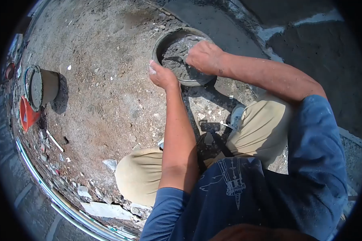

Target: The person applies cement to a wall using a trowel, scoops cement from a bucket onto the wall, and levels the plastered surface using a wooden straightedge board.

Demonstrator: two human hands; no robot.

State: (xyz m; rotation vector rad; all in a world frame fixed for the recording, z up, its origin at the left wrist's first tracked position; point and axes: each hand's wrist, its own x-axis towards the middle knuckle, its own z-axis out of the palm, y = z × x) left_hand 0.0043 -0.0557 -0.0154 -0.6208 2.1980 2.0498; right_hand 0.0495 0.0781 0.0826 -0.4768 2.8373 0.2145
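A round grey bucket (156, 49) stands on the rough ground ahead of me, with wet grey mortar (176, 56) in it. My left hand (163, 76) is closed on the near left side of its rim, thumb up and smeared with pale grey. Over the right part of the opening, my right hand (205, 57) is clenched in a fist just above the mortar. Whatever it grips is hidden by the fingers and the mix; I cannot make out a tool.
To the left stands another bucket (49, 87) filled with grey mix, beside an orange-red container (29, 114) lying tilted. Rubble and pipes (74, 215) line the lower left. Smooth, dark wet cement (221, 24) lies beyond the bucket. My bent knees are close below my arms.
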